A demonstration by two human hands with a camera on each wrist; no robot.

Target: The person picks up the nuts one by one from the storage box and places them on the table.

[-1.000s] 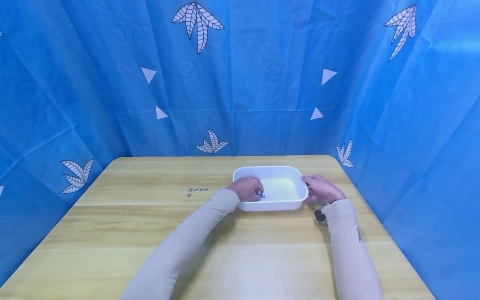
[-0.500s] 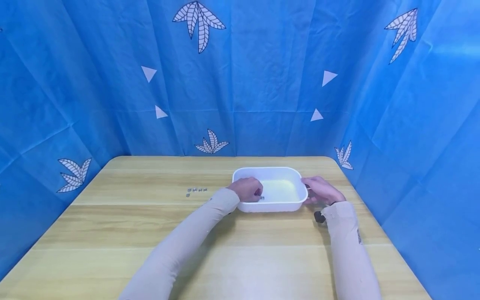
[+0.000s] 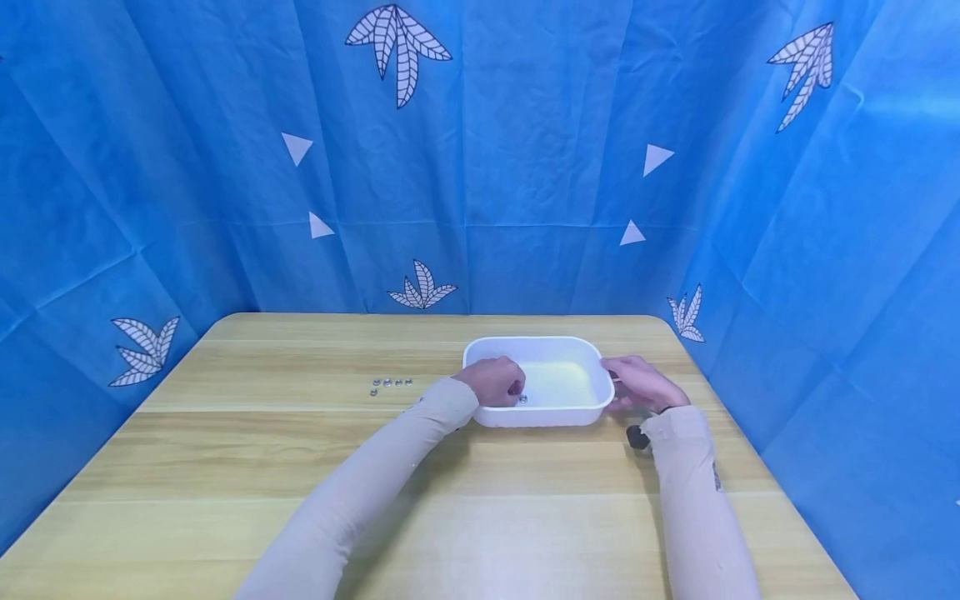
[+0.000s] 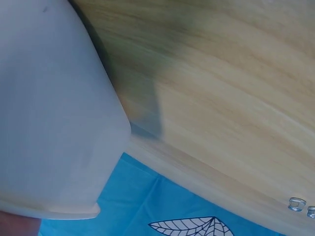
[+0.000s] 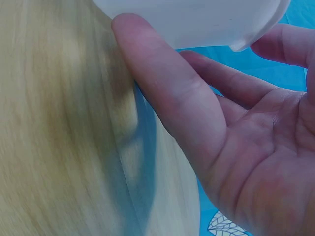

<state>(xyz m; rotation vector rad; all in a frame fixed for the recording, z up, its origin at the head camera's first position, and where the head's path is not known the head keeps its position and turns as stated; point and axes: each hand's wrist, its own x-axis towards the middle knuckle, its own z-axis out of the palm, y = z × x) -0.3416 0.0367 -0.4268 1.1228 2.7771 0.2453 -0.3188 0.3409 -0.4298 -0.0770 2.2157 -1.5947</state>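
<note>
A white plastic tray (image 3: pixel 555 417) with rounded corners stands on the wooden table. Over its left rim my left hand (image 3: pixel 493 382) reaches inside, knuckles up and fingers bent down; the fingertips are hidden, so whether they pinch anything is unclear. One small shiny piece (image 3: pixel 523 399) lies on the tray floor beside those fingers. At the tray's right end, my right hand (image 3: pixel 641 383) grips the rim and wall. The right wrist view shows its digits (image 5: pixel 167 83) against the tray's outer wall (image 5: pixel 211 22) and at the rim.
Several small, clear, shiny pieces (image 3: pixel 387 382) sit on the table (image 3: pixel 300 467) left of the tray; two show as spool-like shapes (image 4: pixel 297 204) in the left wrist view. A blue patterned curtain (image 3: pixel 525 167) hangs behind and along both sides.
The shiny bits at my left fingertips a second ago are now mostly out of sight, with one showing beside the fingers. My right hand keeps its grip on the tray.
</note>
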